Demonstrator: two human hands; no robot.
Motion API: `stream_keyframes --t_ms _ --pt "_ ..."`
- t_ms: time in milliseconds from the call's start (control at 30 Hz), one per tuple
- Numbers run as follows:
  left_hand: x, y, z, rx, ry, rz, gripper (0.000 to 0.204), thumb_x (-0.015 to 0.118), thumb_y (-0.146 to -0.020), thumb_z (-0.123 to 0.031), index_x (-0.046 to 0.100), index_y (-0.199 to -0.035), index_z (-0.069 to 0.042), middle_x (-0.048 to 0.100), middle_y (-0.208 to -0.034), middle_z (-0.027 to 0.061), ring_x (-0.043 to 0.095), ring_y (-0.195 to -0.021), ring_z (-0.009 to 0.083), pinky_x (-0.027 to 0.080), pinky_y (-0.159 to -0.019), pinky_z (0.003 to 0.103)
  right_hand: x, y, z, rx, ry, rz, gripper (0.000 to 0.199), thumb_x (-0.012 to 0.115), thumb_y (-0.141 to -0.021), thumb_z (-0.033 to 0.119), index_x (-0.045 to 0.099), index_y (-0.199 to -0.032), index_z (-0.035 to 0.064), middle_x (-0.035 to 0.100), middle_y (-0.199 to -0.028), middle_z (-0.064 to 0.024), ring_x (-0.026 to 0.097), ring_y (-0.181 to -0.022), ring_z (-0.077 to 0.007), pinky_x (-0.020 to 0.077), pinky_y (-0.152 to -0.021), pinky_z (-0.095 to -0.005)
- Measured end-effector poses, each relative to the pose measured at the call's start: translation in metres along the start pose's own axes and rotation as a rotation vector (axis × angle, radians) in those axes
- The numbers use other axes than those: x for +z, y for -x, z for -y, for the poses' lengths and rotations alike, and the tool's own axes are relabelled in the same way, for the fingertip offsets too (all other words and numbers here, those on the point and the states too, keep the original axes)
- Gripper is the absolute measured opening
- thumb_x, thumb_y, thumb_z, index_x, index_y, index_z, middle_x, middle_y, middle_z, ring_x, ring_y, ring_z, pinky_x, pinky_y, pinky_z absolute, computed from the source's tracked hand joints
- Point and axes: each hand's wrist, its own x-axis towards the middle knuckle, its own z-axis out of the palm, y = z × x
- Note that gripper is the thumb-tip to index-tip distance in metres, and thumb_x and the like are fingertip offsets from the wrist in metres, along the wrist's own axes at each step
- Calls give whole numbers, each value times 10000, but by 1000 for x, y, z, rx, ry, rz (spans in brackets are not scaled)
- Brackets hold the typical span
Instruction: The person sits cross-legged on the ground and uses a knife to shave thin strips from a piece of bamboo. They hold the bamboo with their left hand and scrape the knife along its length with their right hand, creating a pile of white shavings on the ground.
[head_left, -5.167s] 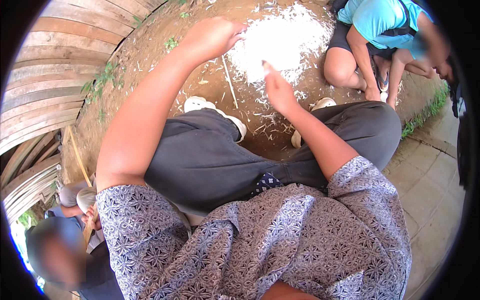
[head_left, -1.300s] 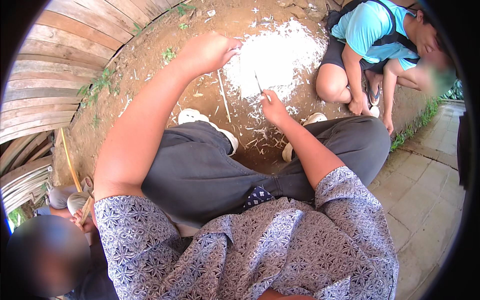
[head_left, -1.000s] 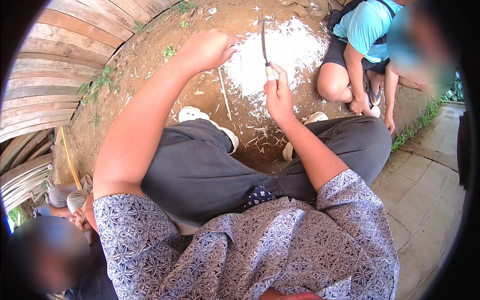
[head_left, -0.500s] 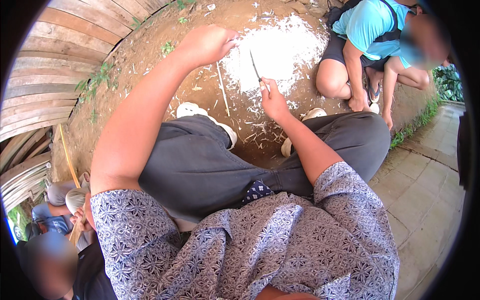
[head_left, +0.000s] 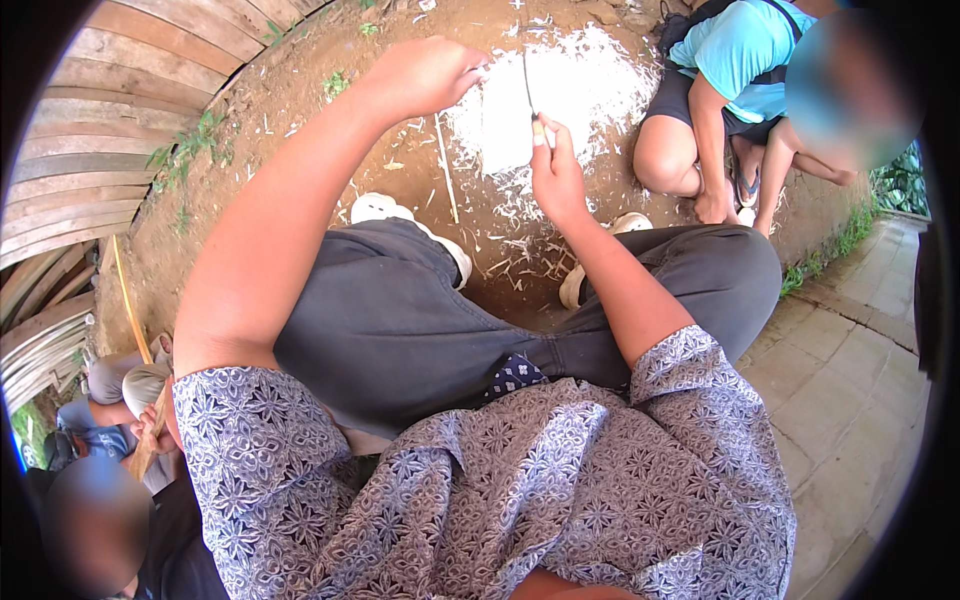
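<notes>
The knife (head_left: pixel 527 82) was in the right hand (head_left: pixel 556 175), with its thin dark blade pointing up and away from the person. The fingers (head_left: pixel 545 130) of that hand were clenched around the handle, just under the blade. The blade stood over a big white heap of shavings (head_left: pixel 580 90) on the dirt ground (head_left: pixel 250 120).

The left hand (head_left: pixel 425 75) was held out farther, to the left of the knife. Its fingers were curled into a loose fist. It may have pinched the end of something thin and pale, but that part was too small to tell.

A thin stick (head_left: pixel 445 180) lay on the ground between the two hands, near a white shoe (head_left: pixel 385 208). More small chips lay by the other shoe (head_left: pixel 600 255).

The step in hand looked like whittling, with the knife raised between cuts. The next cut would call for a firm hold with the left hand and a stroke going away from the body, so the blade stayed clear of the left fingers and the knees.

Another person in a blue shirt (head_left: pixel 745 55) squatted just past the heap, so the blade would need to stay well away from them too. A third person sat low on the left beside a wooden wall (head_left: pixel 110 110).
</notes>
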Motion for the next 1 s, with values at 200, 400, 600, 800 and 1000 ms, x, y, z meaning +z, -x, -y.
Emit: stream_keyframes --t_ms 200,400,600,800,1000 --pt "-3 -6 -4 17 -51 4 195 602 -981 -259 695 -1083 -122 716 -882 174 686 -865 399 540 -742 519 -10 1 -66 215 375 284 413 438 -1082 378 518 -1369 92 715 -1069 -241 694 -1022 -418 516 -918 -466" --pt "-1 1 -1 1 -29 9 172 594 -985 -262 679 -1060 -133 707 -865 178 682 -857 401 534 -729 527 -4 -2 5 -11 4 32 394 454 -1089 307 495 -1409 81 693 -919 -197 686 -833 -308 523 -803 -419" --pt "3 0 2 50 -25 -18 159 599 -985 -258 665 -1022 -119 697 -841 183 676 -838 408 527 -708 533 -2 12 27 -215 -177 -47 407 468 -1084 203 434 -1464 63 637 -812 -101 607 -704 -176 492 -684 -362" --pt "-1 -6 -2 72 -29 -7 163 599 -985 -262 670 -1023 -121 697 -833 181 680 -827 401 531 -711 533 2 12 -19 -24 193 131 399 440 -1091 229 435 -1454 61 675 -892 -177 662 -794 -248 514 -786 -376" --pt "0 -2 -3 10 -46 22 175 600 -978 -251 691 -1041 -116 709 -861 182 685 -840 398 540 -722 526 -1 4 1 72 102 166 422 432 -1093 289 434 -1444 55 701 -1018 -242 702 -961 -368 513 -885 -443"
